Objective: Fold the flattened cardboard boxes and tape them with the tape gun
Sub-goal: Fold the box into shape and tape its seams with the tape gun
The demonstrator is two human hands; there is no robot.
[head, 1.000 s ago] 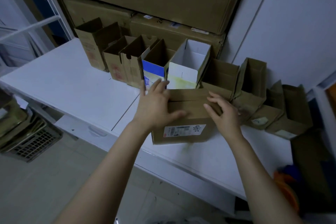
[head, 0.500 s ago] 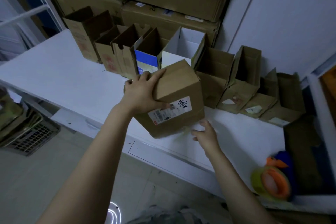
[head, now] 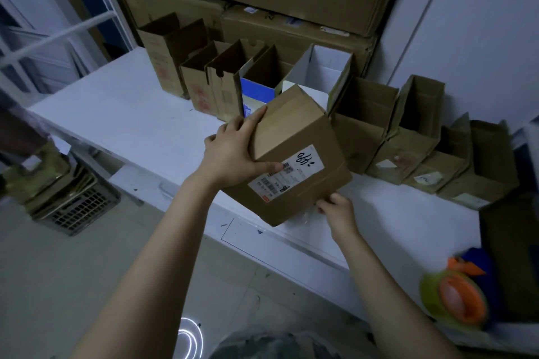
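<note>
The left hand [head: 233,154] grips the tilted cardboard box [head: 294,131] by its upper corner, thumb on the label [head: 294,172]. The right hand [head: 338,210] curls at its lower corner, hold unclear. The tape gun [head: 455,300] lies well to that hand's right.

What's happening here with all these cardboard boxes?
A person holds a closed-up brown cardboard box with a white shipping label, tilted over the white table. The left hand grips its upper corner, fingers on top, thumb on the labelled side. The right hand is at its lower edge; its grip is unclear. An orange-and-green tape gun lies untouched at the right. Open cardboard boxes stand in a row behind.
</note>
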